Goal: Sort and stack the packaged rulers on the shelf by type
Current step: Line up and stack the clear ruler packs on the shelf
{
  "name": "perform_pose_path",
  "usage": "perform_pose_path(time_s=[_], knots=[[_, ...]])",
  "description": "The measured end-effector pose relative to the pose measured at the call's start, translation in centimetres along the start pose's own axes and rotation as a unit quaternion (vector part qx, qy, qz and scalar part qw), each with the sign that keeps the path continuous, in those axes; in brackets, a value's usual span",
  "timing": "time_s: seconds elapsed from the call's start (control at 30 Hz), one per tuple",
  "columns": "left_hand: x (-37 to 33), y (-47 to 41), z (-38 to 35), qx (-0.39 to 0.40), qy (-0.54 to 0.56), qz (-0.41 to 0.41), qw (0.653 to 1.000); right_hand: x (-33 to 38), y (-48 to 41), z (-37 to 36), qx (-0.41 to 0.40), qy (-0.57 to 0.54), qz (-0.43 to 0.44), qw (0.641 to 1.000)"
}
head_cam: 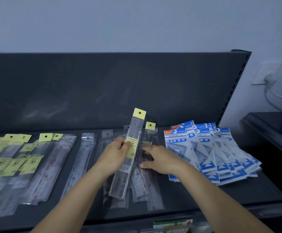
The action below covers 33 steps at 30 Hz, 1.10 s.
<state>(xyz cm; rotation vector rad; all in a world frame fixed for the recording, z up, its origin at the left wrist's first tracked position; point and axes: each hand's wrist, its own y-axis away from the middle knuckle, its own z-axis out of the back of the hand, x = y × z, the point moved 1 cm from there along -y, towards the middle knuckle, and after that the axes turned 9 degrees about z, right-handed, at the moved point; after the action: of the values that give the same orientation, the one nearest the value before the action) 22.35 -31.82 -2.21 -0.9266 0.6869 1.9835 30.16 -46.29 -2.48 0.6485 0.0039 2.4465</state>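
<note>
The biggest risk I see is the slick film. My left grip (118,154) is clenched on the yellow-labelled ruler packet (135,125), pinching it at its label with the thumb on the front. The packet is lifted off the shelf (204,199) and tilted, with its hang tab toward 12 o'clock and its long lower end hanging free toward 6. I judge that a pinch so near the middle could let the packet slide or swing down into the mixed pile (147,187) below. My right grip (160,158) is released, fingers spread flat on that pile at 3 o'clock from the held packet. A sideways push there could fan the loose sleeves toward the blue geometric sets (220,152) farther out at 3 o'clock and blend 2 types. The matching yellow-labelled stack (11,163) lies well apart at 9 o'clock, past the clear red-printed rulers (49,165), so the carry crosses sorted rows and a trailing end could drag them. 1 more yellow tab (150,125) shows in the pile, just behind the held packet.
</note>
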Motion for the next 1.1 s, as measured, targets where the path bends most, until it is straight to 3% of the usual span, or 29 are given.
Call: perform_pose_path(time_s=[0.23,0.5,0.77,1.1], knots=[[1.1,-0.2,0.7,0.029,-0.039,0.016,0.999,0.2,-1.7,-0.3,-0.067,-0.031,0.01,0.997],[1.9,-1.3,1.5,0.013,-0.018,0.033,0.999,-2.4,-6.2,3.7,-0.228,-0.086,-0.13,0.961],[1.9,-2.5,1.5,-0.016,-0.018,0.027,0.999,-4.7,-10.1,3.3,-0.237,-0.123,-0.239,0.934],[2.7,-3.4,1.7,-0.011,-0.034,0.025,0.999,-5.7,-12.0,2.0,-0.252,-0.151,-0.261,0.92]])
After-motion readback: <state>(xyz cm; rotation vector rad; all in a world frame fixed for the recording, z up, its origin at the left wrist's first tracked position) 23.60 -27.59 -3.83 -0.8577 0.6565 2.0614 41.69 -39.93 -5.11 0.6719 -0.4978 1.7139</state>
